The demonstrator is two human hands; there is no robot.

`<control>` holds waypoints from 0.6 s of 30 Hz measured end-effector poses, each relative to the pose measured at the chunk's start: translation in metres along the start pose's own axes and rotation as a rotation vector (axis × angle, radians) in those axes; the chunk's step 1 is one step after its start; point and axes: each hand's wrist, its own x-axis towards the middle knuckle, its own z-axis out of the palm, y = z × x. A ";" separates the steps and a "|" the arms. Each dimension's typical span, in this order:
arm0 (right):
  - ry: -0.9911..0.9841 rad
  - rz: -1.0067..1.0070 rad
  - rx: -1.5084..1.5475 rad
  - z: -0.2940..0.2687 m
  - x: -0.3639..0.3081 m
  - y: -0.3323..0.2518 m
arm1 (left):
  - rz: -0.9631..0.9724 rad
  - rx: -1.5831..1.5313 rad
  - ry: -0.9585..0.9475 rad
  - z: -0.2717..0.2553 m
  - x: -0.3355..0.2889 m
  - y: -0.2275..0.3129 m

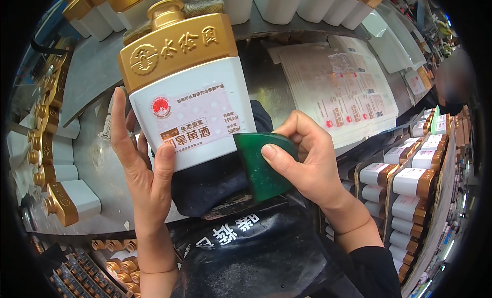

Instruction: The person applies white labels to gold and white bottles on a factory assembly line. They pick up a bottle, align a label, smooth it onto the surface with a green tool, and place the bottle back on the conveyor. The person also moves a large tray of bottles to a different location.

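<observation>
A flat white bottle [192, 82] with an embossed gold shoulder and neck is tilted in front of me, its front face up. My left hand [146, 170] grips its lower left edge, thumb on the front and fingers behind. A pale pink label [197, 121] with a round red mark lies on the white face; small bumps show in it. In my right hand [315, 164], a green scraper [264, 167] is pinched between thumb and fingers. Its upper corner is at the bottle's lower right edge; whether it touches, I cannot tell. Dark cloth [215, 190] lies beneath the bottle.
Printed label sheets [338, 87] are spread on the metal table [97, 67] to the right. Similar bottles [277, 5] stand along the far side, and others [79, 200] lie at the left. Racks of bottles [410, 182] fill the right. Another person [453, 77] is at the far right.
</observation>
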 end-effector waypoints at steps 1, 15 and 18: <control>-0.001 0.001 0.002 0.000 0.000 0.000 | -0.010 0.001 0.001 0.001 0.000 0.002; 0.014 0.015 0.038 0.000 -0.001 0.001 | -0.025 -0.102 -0.024 0.004 -0.001 0.004; 0.017 0.014 0.040 0.002 -0.001 0.002 | -0.012 -0.088 -0.014 0.003 -0.002 0.002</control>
